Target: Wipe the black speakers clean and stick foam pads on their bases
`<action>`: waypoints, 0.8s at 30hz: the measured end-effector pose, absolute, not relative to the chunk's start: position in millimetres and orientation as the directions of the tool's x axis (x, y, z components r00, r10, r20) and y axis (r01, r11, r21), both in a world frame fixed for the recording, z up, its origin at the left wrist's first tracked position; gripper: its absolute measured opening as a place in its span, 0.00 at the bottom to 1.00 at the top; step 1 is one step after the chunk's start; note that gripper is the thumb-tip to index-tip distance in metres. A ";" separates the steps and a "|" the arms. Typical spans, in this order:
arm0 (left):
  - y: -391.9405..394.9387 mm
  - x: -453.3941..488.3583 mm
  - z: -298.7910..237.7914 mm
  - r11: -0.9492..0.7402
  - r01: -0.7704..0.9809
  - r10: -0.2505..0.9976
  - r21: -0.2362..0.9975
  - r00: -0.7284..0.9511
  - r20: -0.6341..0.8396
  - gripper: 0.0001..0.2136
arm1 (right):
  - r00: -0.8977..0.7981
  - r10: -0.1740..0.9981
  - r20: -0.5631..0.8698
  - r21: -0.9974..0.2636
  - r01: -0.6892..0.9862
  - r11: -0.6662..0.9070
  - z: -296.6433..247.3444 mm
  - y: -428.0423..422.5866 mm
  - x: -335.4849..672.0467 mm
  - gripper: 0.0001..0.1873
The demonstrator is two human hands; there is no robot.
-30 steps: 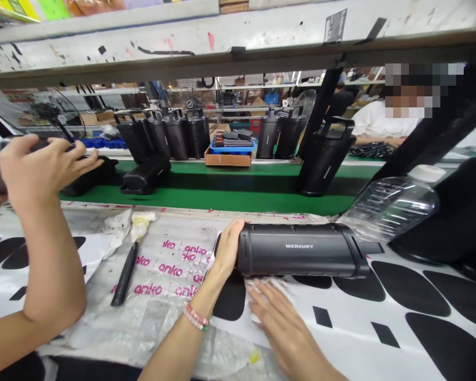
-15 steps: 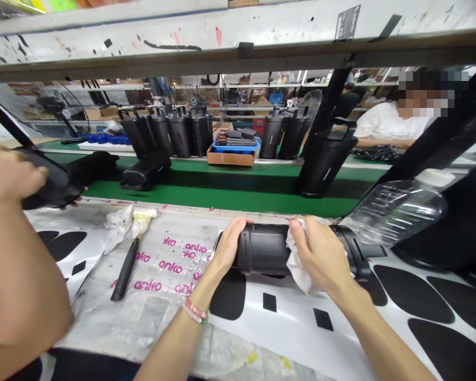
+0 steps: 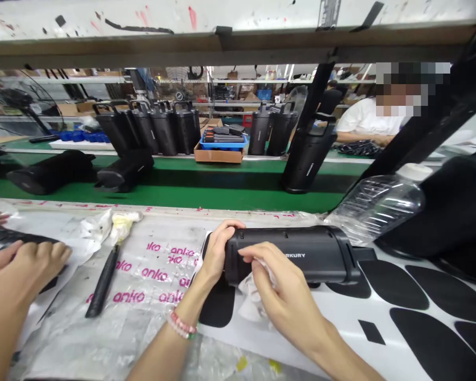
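Speaker: the black speaker [image 3: 297, 255] lies on its side on the desk [image 3: 381, 328], just in front of you, long axis running left to right, handle end toward the clear bottle [image 3: 375, 206] on the right.
Left hand: your left hand [image 3: 216, 251] cups the speaker's left end, fingers curled over the top edge, wrist bent up.
Right hand: your right hand [image 3: 280, 296] presses a white cloth [image 3: 252, 296] against the speaker's front, fingers pinched on the cloth.
Change: half a second ago your right hand lay on top, mid-body; now it has slid left and lower.
Neighbour: another person's hand [image 3: 21, 264] rests flat on a dark object at far left.
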State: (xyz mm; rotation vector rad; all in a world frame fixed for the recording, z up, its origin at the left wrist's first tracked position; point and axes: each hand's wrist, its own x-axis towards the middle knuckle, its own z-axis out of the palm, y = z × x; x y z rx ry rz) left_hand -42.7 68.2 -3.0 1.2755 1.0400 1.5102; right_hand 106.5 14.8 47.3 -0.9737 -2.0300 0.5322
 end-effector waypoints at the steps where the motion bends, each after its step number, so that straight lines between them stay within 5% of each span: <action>1: 67.9 -42.2 -3.0 -0.267 -0.100 0.961 0.959 -0.096 0.258 0.12 | -0.398 0.852 0.340 -0.709 0.488 0.510 51.3 13.3 106.1 0.11; 4: 67.4 -40.6 -2.8 -0.280 -0.091 0.956 0.956 -0.117 0.269 0.12 | -0.451 0.887 -0.101 -0.665 0.694 0.277 57.7 15.0 106.2 0.12; 6: 67.2 -39.6 -2.2 -0.288 -0.090 0.953 0.953 -0.125 0.277 0.12 | -0.458 0.864 -0.210 -0.600 0.758 0.256 58.8 19.2 104.0 0.19; 24: 62.4 -37.8 2.0 -0.302 -0.088 0.948 0.949 -0.131 0.289 0.12 | -0.472 0.829 -0.300 -0.632 0.749 0.197 67.8 27.4 91.7 0.21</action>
